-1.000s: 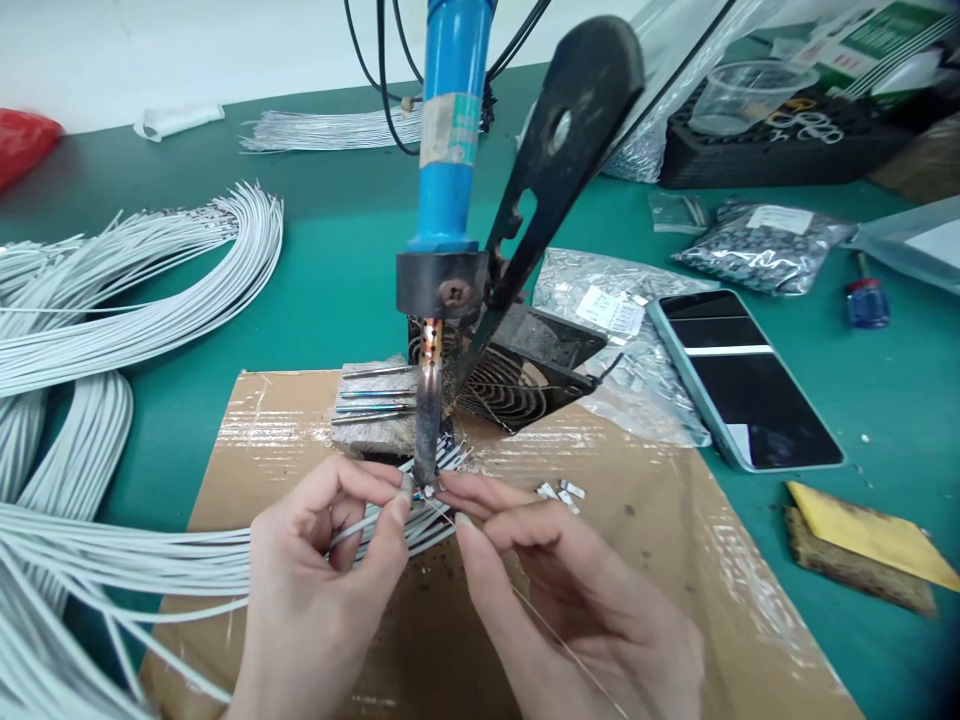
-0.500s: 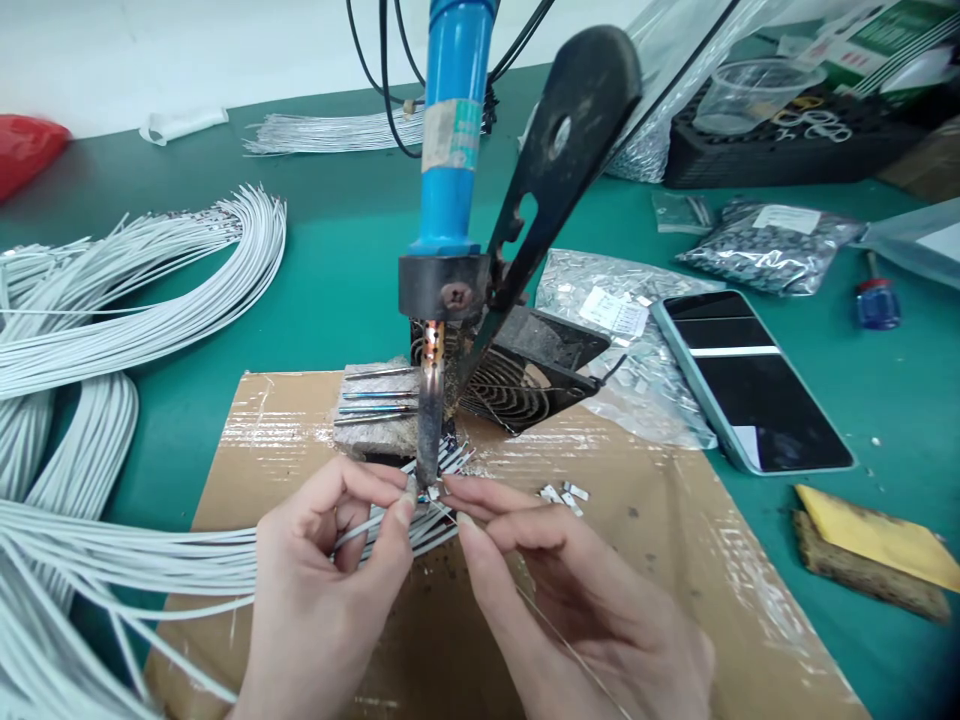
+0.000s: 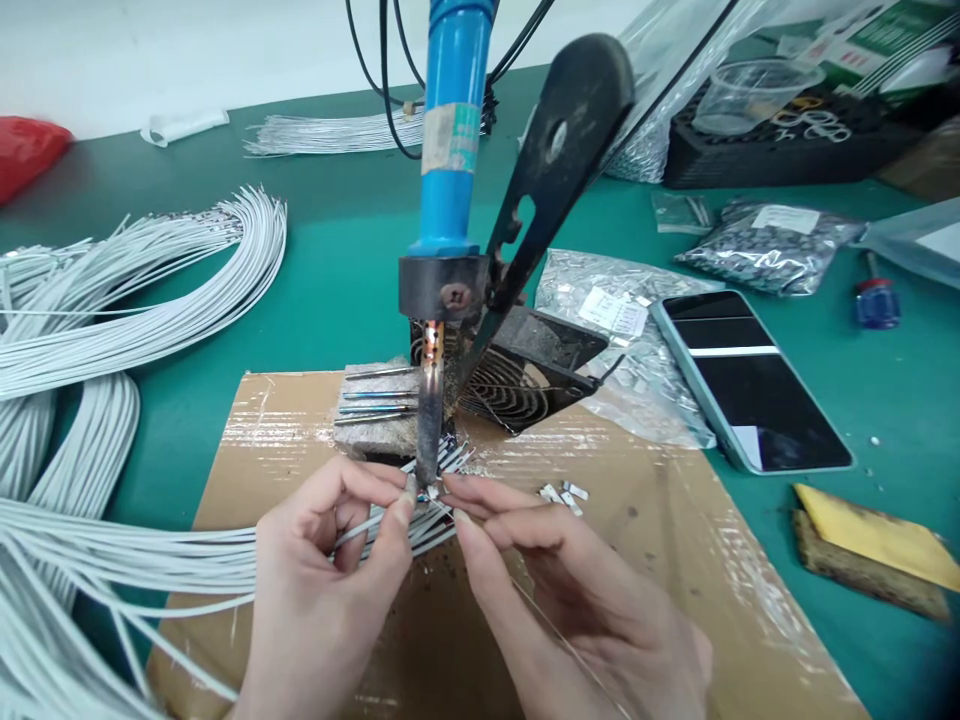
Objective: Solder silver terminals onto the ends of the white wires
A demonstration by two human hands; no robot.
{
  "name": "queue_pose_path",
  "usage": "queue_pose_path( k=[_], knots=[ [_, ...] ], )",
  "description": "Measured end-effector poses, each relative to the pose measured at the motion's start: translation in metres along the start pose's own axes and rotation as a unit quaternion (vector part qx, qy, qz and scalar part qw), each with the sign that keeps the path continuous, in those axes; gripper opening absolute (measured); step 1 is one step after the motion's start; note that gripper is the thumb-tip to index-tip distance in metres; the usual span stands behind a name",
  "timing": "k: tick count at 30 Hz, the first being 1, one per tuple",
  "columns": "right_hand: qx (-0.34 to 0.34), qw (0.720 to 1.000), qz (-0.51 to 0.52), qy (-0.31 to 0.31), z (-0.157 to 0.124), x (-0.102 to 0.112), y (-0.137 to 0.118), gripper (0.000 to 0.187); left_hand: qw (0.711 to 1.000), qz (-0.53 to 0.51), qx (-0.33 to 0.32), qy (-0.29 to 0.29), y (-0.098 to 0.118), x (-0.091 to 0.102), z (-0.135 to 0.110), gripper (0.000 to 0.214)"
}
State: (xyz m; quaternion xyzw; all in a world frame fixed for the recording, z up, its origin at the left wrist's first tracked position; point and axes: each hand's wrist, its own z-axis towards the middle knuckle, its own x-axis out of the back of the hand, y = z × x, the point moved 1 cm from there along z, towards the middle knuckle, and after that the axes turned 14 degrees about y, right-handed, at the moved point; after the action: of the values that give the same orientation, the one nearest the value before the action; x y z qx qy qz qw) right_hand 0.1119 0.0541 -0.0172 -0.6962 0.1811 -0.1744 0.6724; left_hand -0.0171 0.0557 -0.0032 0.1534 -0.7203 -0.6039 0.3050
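A blue-handled soldering iron (image 3: 450, 200) is clamped upright, its dark tip pointing down between my hands. My left hand (image 3: 337, 570) pinches a white cable (image 3: 358, 530) close to its end, just left of the tip. In my right hand (image 3: 570, 570), thumb and fingers are closed on a thin solder wire (image 3: 555, 630) that trails down toward the bottom edge. Under the tip sits a small whitish connector (image 3: 433, 492), partly hidden by the fingertips. More white cables (image 3: 187, 560) run beneath my left hand, their ends fanned out behind the tip.
Cardboard (image 3: 675, 600) covers the work area. Behind the iron are a black fan (image 3: 517, 390) and a block with spare tips (image 3: 375, 405). Loose connectors (image 3: 562, 497), a phone (image 3: 757, 385) and a sponge (image 3: 870, 560) lie right; cable bundles (image 3: 150, 310) fill the left.
My right hand has shifted very slightly left toward the iron's tip with the solder wire. My left hand and the cable stay in place.
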Motion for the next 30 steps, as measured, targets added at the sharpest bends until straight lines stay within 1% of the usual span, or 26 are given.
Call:
queue_pose_path(
  k=[3, 8, 11, 16, 20, 21, 25, 30],
  knots=[
    [0.011, 1.0, -0.008, -0.007, 0.0, 0.0, 0.001, 0.018, 1.0, -0.005, 0.002, 0.02, -0.002, 0.001, 0.0, 0.014],
    [0.02, 0.999, -0.016, -0.021, 0.001, 0.001, 0.003, 0.017, 0.998, 0.011, -0.029, -0.052, -0.007, 0.005, 0.007, 0.014],
    [0.018, 0.999, -0.013, -0.024, 0.001, 0.002, 0.004, 0.016, 0.998, 0.003, -0.03, -0.062, -0.008, 0.006, 0.009, 0.016],
    [0.027, 0.999, -0.017, -0.021, 0.001, 0.002, 0.003, 0.016, 0.998, -0.004, -0.03, -0.052, -0.003, 0.003, 0.006, 0.016],
    [0.041, 0.999, -0.009, -0.013, 0.001, 0.001, 0.004, 0.016, 1.0, -0.004, -0.021, -0.001, -0.003, 0.002, 0.002, 0.015],
    [0.044, 0.999, -0.007, -0.013, 0.001, 0.001, 0.005, 0.015, 1.0, 0.0, -0.023, 0.001, -0.004, 0.002, 0.002, 0.014],
    [0.051, 0.999, -0.011, -0.011, 0.0, 0.001, 0.006, 0.016, 0.998, 0.022, -0.044, -0.048, -0.01, 0.006, 0.005, 0.014],
    [0.039, 0.999, -0.016, -0.018, 0.0, 0.002, 0.008, 0.016, 0.997, 0.02, -0.037, -0.058, -0.015, 0.008, 0.009, 0.014]
  ],
)
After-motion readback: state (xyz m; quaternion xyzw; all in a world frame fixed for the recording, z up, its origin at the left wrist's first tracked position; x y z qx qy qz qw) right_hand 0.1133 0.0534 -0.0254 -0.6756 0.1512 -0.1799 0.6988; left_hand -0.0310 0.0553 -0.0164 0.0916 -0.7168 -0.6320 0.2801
